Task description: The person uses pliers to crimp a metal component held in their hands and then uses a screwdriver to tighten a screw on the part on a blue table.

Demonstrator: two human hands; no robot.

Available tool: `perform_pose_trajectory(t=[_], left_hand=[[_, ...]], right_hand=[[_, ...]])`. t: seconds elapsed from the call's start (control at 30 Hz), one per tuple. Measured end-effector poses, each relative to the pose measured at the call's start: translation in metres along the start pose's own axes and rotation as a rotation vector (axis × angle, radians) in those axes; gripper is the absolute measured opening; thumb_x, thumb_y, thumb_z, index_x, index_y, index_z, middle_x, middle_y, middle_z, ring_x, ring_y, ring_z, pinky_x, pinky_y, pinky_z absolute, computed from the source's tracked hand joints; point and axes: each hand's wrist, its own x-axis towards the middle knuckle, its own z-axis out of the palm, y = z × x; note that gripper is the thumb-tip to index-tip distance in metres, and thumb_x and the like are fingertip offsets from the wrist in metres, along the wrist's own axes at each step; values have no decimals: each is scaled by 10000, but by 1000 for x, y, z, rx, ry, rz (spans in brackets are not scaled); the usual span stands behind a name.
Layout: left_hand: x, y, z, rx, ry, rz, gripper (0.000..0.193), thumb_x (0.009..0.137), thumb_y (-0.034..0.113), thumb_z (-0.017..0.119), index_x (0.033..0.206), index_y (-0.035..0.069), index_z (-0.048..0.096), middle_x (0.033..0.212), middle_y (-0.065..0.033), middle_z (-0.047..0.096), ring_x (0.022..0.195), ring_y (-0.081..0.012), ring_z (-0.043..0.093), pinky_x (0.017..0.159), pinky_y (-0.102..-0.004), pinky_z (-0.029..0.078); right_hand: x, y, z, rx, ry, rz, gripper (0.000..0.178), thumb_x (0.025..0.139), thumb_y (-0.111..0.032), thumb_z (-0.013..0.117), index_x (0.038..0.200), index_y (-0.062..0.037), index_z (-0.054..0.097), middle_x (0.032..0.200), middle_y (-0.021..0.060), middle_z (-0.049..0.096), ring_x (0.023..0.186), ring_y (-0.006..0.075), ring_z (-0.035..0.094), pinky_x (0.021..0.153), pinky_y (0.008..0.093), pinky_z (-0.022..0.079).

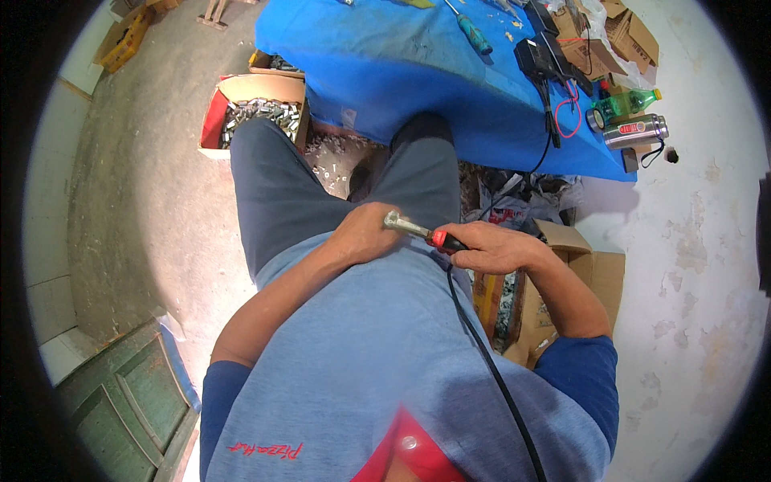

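Observation:
Over my lap, my right hand (pixel 494 247) is wrapped round a corded power screwdriver (pixel 446 239) with a black body and red collar. Its black cord runs down across my blue shirt. The front of the driver points left, toward my left hand (pixel 371 233). Closed fingers of that hand hold a small silver metal part (pixel 393 219) in line with the driver's front. Where part and driver meet is too small to make out, and my left fingertips are partly hidden.
A cardboard box (pixel 210 120) of small metal parts stands beside my left knee. The blue-covered table (pixel 377 72) ahead carries a teal-handled screwdriver (pixel 475 36), a black power adapter (pixel 532 58), a green bottle (pixel 630 102) and a steel flask (pixel 636 131). An open carton (pixel 598 281) sits at right.

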Motion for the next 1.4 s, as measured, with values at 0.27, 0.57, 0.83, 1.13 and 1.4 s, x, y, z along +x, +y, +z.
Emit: perform_pose_trajectory(t=[0.27, 0.57, 0.83, 1.13, 1.4], left_hand=[[0, -1, 1, 35, 2, 8, 324, 946, 251, 601, 772, -22, 613, 645, -181, 560, 592, -293, 524, 619, -431, 419], [0, 3, -2, 23, -19, -27, 329, 947, 249, 595, 763, -23, 612, 642, -179, 562, 585, -286, 514, 620, -439, 413], [0, 6, -4, 35, -18, -42, 283, 916, 221, 589, 775, -23, 611, 666, -199, 582, 600, -314, 524, 624, -449, 418], [0, 8, -8, -27, -62, -84, 219, 804, 188, 589, 852, -15, 655, 811, -250, 638, 778, -403, 596, 719, -481, 464], [2, -10, -3, -174, -57, -6, 263, 898, 197, 602, 750, -20, 590, 610, -75, 520, 601, -150, 448, 581, -383, 397]], right_hand=[[-1, -21, -11, -166, -35, 148, 457, 841, -220, 508, 1225, 26, 535, 940, 253, 641, 937, 407, 634, 833, 486, 478], [0, -20, -9, -125, 3, 180, 317, 854, -222, 525, 1094, -14, 530, 815, 167, 562, 792, 326, 574, 747, 455, 446], [3, 1, 2, -5, 35, 80, 302, 886, -280, 550, 1011, -6, 536, 772, 117, 525, 728, 246, 507, 681, 411, 423], [7, 0, 9, 149, 76, 56, 282, 889, -280, 568, 962, -8, 557, 762, 100, 547, 767, 205, 538, 692, 367, 443], [26, 15, 19, -415, 510, 124, 265, 866, -152, 645, 1082, -21, 565, 959, 228, 626, 916, 353, 634, 761, 449, 495]])
